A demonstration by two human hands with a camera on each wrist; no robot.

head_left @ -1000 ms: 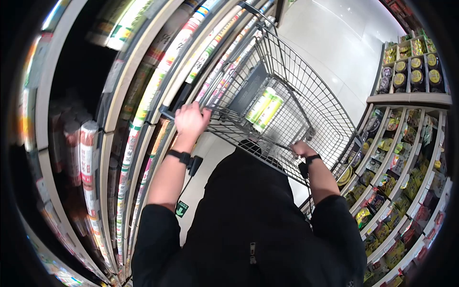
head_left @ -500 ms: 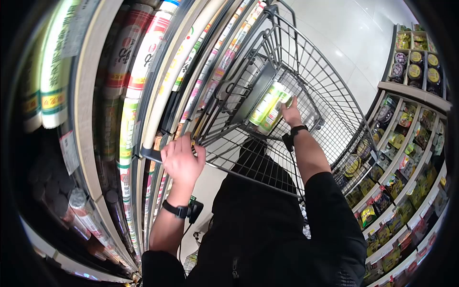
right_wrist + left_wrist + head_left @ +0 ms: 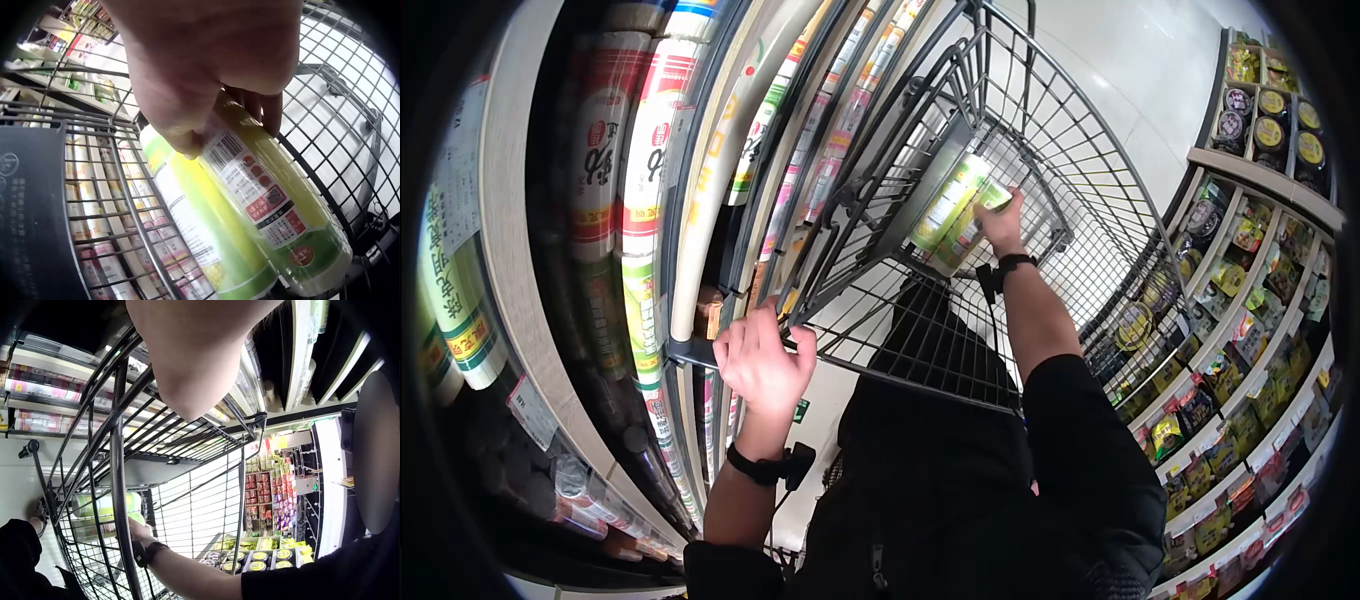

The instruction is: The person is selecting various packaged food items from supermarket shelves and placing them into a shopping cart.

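Observation:
My right hand reaches down inside the shopping cart. Its thumb and fingers grip the upper end of a cylindrical green-and-yellow pack, which has a barcode and a white label. Right beside it lies a second, similar pack, with a corn picture near its lower end. Both packs lean side by side near a grey panel of the basket. My left hand grips the cart's handle, fingers curled over the bar.
Shelves of long cylindrical packs stand close along the cart's left side. To the right are racks of bagged snacks and round-lidded jars. Pale floor tiles extend ahead.
My right hand has gone from the cart's near rim into the basket and taken hold of one pack, whose top now tilts up. The left hand stays on the handle.

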